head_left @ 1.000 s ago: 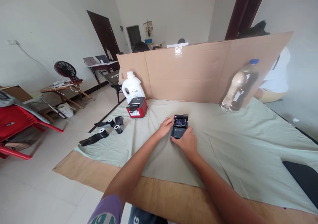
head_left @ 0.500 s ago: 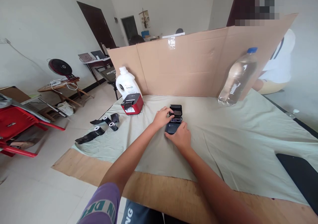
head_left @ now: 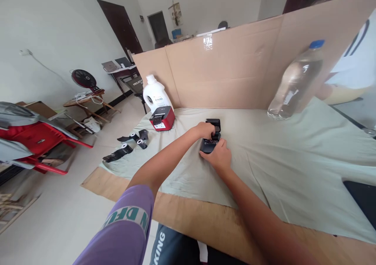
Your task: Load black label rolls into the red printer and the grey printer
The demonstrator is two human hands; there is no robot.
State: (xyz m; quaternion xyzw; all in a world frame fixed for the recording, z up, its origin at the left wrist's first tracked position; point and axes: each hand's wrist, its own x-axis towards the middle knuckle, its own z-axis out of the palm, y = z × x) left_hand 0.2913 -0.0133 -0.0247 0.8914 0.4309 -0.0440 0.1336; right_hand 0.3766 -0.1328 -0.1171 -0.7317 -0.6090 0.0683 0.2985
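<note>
A small black printer (head_left: 212, 136) with its lid up lies on the pale green cloth (head_left: 293, 155) in the middle of the table. My right hand (head_left: 219, 157) is wrapped round its near end and holds it down. My left hand (head_left: 205, 130) has its fingers curled into the open paper bay, on something I cannot make out. Several paper rolls in black wrappers (head_left: 132, 143) lie at the table's left corner.
A red and black label printer (head_left: 162, 118) and a white jug (head_left: 156, 96) stand at the back left. A clear water bottle (head_left: 295, 83) leans on the cardboard screen (head_left: 235, 69). A black pad (head_left: 362, 194) lies at the right edge. Another person sits behind the screen.
The printer's lid has swung up. My left hand moved from the printer's side into the open bay. My head has come closer and tilted.
</note>
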